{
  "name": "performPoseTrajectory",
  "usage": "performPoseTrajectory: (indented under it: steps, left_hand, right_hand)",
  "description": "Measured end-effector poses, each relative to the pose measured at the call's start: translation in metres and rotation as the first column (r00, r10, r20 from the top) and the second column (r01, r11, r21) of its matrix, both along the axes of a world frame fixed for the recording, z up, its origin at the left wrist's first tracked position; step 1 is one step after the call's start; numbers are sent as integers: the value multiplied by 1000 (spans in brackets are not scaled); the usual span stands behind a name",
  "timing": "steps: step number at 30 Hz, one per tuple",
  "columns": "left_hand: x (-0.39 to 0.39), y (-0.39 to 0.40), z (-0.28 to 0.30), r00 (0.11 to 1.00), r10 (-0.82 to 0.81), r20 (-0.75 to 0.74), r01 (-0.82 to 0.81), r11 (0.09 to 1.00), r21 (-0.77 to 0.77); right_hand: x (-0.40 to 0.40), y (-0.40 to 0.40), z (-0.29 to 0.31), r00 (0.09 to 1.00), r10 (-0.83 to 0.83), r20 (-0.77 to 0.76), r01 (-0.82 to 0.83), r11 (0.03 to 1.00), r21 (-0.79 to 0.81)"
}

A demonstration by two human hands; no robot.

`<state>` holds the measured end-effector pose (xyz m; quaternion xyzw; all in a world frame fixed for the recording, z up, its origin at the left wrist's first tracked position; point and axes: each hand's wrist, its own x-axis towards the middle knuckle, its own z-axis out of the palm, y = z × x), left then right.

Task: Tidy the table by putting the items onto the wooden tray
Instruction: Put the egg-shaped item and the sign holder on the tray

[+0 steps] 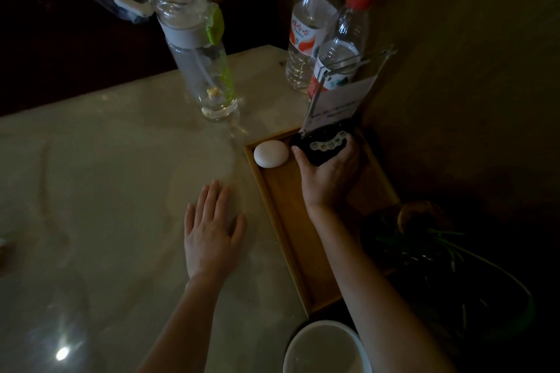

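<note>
Pale, glossy marble-patterned tabletop (100,191) fills the left of the view, lit poorly, with one bright reflection near the lower edge. Standing on it toward the far side is a clear plastic drinking bottle with a white flip handle and green strap (198,48). The left hand (212,233) lies flat on the tabletop, fingers straight and slightly spread, holding nothing, just beside the long rectangular wooden tray (291,239). Inside the tray's far end a white egg (271,153) rests near the corner. Just right of it the right hand (328,172) grips a black rounded holder base with a pale strip of buttons (325,145), thumb on the near left side and fingers curled round the right; an upright wire frame with a paper card rises from it. The base appears to sit at or just above the tray floor; contact cannot be confirmed. Judgement: the placing step is nearly done, and it should be set down level, clear of the egg, and released only once steady, since the tall frame could tip. Behind stand a clear water bottle with a white cap (312,24) and a clear water bottle with a red cap (342,39), both outside the tray. A white round bowl (327,348) is cut off at the bottom edge. Dark foliage at the right is indistinct.
</note>
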<state>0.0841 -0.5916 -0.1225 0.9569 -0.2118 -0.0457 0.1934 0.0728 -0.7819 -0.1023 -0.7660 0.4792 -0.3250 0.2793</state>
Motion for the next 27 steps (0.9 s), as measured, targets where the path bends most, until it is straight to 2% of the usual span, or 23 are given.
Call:
performPoseTrajectory:
  steps: [6, 13, 20, 24, 27]
  left_hand:
    - [0, 0, 0, 1000, -1, 10, 1, 1000, 2]
    - [0, 0, 0, 1000, -12, 12, 11, 1000, 13]
    - [0, 0, 0, 1000, -18, 11, 18, 1000, 20]
    - [1, -1, -1, 1000, -23, 18, 22, 999, 25]
    - [1, -2, 0, 999, -36, 29, 35, 998, 42]
  right_hand:
    - [-2, -2, 1, 998, 16, -55, -16, 1000, 3]
    - [-19, -9, 1, 978, 133, -159, -129, 991, 34]
    - [-29, -11, 6, 984, 173, -46, -168, 981, 95]
    - [-28, -10, 7, 983, 172, -63, -165, 981, 99]
    - [-32, -7, 8, 969, 207, -136, -194, 976, 104]
